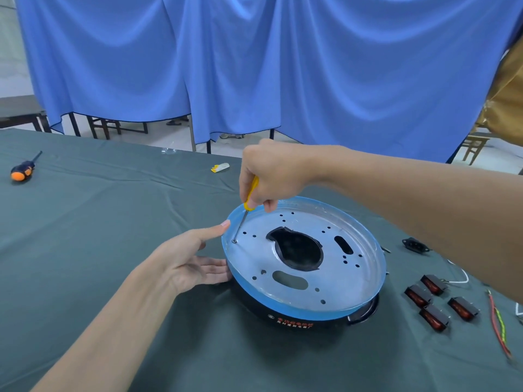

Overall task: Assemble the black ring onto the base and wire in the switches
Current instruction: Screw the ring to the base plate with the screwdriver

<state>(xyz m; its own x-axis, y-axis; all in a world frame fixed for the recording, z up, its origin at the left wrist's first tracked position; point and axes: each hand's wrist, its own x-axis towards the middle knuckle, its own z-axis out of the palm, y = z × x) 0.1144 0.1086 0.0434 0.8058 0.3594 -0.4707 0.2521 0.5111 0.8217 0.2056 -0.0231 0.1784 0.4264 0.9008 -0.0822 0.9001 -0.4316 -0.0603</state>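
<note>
A round silver base plate with a blue film rim sits on top of the black ring, which carries red and white lettering. My right hand grips a yellow-handled screwdriver; its tip stands on a screw near the plate's left edge. My left hand is open, with straight fingers pressed against the left side of the assembly. Several black rocker switches with red faces lie on the cloth to the right.
A red and yellow-green wire bundle, a white wire and a black socket lie at the right. An orange-and-black screwdriver is far left. A small yellow-white packet lies behind. Blue curtains hang beyond the green-clothed table.
</note>
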